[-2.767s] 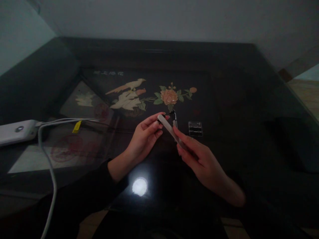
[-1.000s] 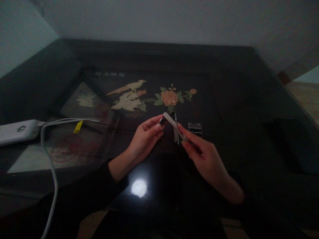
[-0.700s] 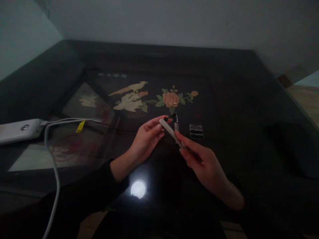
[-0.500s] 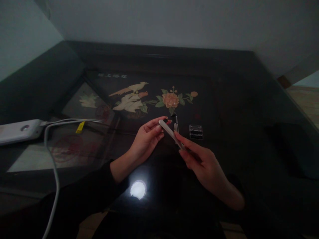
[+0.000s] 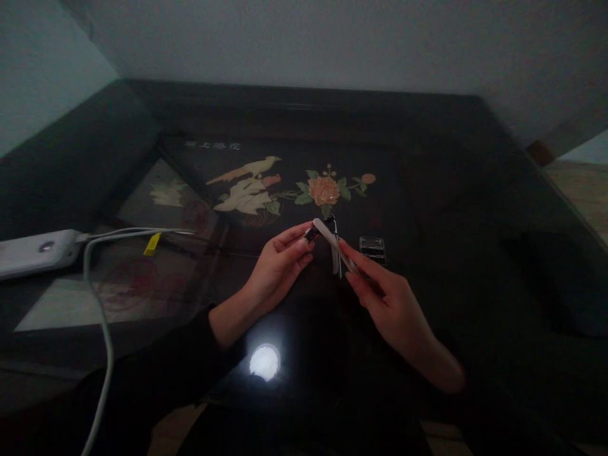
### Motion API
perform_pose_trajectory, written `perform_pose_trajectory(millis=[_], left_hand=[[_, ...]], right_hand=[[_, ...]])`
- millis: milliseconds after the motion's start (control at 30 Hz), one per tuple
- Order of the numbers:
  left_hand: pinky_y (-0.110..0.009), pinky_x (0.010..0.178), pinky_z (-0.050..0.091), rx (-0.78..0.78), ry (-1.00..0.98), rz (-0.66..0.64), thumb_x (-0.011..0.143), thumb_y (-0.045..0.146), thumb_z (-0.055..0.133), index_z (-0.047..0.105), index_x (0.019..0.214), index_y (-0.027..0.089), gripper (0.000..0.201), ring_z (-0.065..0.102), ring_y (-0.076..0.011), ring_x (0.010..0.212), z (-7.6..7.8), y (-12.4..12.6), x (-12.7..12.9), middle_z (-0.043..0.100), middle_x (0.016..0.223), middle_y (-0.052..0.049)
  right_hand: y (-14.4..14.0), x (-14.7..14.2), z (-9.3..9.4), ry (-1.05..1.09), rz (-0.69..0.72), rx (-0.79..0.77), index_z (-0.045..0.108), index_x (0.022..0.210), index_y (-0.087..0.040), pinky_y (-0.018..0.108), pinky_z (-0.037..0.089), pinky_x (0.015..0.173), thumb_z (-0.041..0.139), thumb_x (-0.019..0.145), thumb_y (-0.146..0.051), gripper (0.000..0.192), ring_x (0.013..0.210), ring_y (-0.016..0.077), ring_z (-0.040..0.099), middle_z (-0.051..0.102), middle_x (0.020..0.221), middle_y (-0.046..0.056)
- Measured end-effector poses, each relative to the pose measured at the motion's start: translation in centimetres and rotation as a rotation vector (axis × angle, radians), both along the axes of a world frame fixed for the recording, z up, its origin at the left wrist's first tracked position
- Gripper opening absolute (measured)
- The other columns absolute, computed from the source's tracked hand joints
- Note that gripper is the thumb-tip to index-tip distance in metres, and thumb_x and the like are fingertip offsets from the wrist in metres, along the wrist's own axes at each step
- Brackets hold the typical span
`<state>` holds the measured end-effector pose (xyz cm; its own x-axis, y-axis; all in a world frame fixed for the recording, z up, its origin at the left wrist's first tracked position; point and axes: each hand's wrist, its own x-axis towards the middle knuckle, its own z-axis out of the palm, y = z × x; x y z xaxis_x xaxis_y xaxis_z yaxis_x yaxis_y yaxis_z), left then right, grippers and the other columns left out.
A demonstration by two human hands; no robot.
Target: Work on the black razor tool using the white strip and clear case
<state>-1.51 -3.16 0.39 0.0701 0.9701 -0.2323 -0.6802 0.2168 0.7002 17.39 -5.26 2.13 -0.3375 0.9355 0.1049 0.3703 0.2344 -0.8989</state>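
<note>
- Both hands meet over the middle of the dark glossy glass-topped table; left hand has thumb and fingers pinched on a small dark object, too dim to identify; right hand is closed on a pale flat slender nail file
- File's long axis runs from the right fingers up and left to its far tip, which touches or lies just beside the dark object at the left fingertips; right hand holds the near end, left hand is nearer the tip
- Just past the file lies a thin silvery metal tool, pointing near-to-far; a small clear plastic box sits right of it
- Count: one file, one dark object, one metal tool, one box
- Far left: one white power bank with white cable
</note>
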Motion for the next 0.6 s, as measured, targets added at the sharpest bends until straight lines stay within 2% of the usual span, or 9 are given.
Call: perform_pose_trajectory(millis=[133, 400, 600], left_hand=[[-0.014, 0.058, 0.046, 0.031, -0.003, 0.002, 0.058, 0.029, 0.093, 0.077, 0.095, 0.017, 0.042, 0.056, -0.0054, 0.066, -0.07, -0.04, -0.02, 0.070, 0.078, 0.000], [-0.015, 0.059, 0.046, 0.037, -0.009, 0.015, 0.063, 0.029, 0.089, 0.076, 0.098, 0.017, 0.039, 0.057, -0.0059, 0.067, -0.12, 0.07, -0.14, 0.071, 0.085, -0.002], [-0.014, 0.059, 0.046, 0.034, -0.013, 0.011, 0.060, 0.030, 0.091, 0.077, 0.097, 0.017, 0.041, 0.057, -0.0052, 0.067, -0.04, 0.00, -0.06, 0.071, 0.083, -0.001]], right_hand=[[-0.07, 0.05, 0.22, 0.007, 0.003, 0.009, 0.058, 0.138, -0.025, 0.041, 0.063, 0.082, 0.053, 0.094, -0.017, 0.045, 0.098, 0.0229, 0.073, 0.073, 0.121, 0.006], [-0.16, 0.06, 0.54, -0.002, -0.019, -0.033, 0.059, 0.138, -0.025, 0.035, 0.063, 0.072, 0.052, 0.094, -0.018, 0.045, 0.089, 0.0230, 0.073, 0.075, 0.091, 0.005], [-0.22, -0.04, 0.26, 0.011, -0.027, -0.042, 0.058, 0.139, -0.024, 0.035, 0.063, 0.070, 0.051, 0.094, -0.019, 0.045, 0.087, 0.0226, 0.072, 0.074, 0.090, 0.005]])
